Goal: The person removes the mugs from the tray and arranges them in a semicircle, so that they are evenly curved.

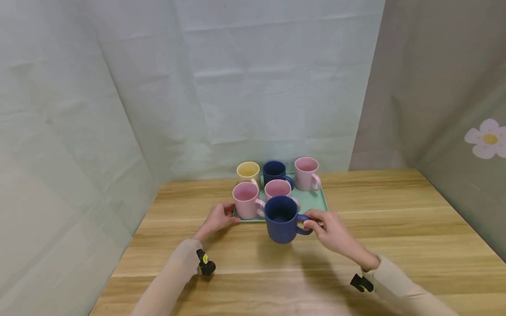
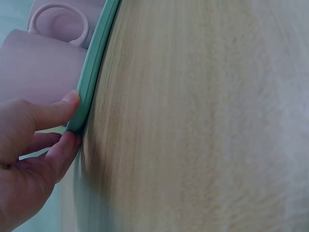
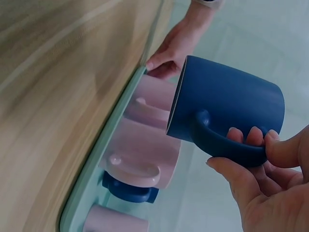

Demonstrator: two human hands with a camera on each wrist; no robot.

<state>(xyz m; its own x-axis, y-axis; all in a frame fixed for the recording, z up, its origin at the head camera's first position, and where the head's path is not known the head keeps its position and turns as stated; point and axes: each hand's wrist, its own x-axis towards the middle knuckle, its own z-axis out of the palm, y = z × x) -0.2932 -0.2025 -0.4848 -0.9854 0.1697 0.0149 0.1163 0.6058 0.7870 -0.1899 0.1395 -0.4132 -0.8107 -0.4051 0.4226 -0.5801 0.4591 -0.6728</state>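
Observation:
My right hand (image 1: 328, 229) grips a dark blue mug (image 1: 282, 224) by its handle, fingers hooked through the loop. This mug hangs upright in the air in front of a mint green tray (image 1: 315, 201). At the tray's near left corner, my left hand (image 1: 217, 219) pinches the rim between thumb and fingers, also seen on the green rim (image 2: 91, 72) in the left wrist view. On the tray stand a near-left pink mug (image 1: 246, 202), a middle pink mug (image 1: 278, 188) partly hidden by the held mug, a yellow mug (image 1: 248, 171), another blue mug (image 1: 274, 171) and a far-right pink mug (image 1: 306, 174).
The tray lies on a wooden table (image 1: 249, 279) near its back edge. Pale cloth (image 1: 275, 83) hangs behind and at the left, and a grey-brown cloth (image 1: 422, 101) with a white flower print hangs at the right.

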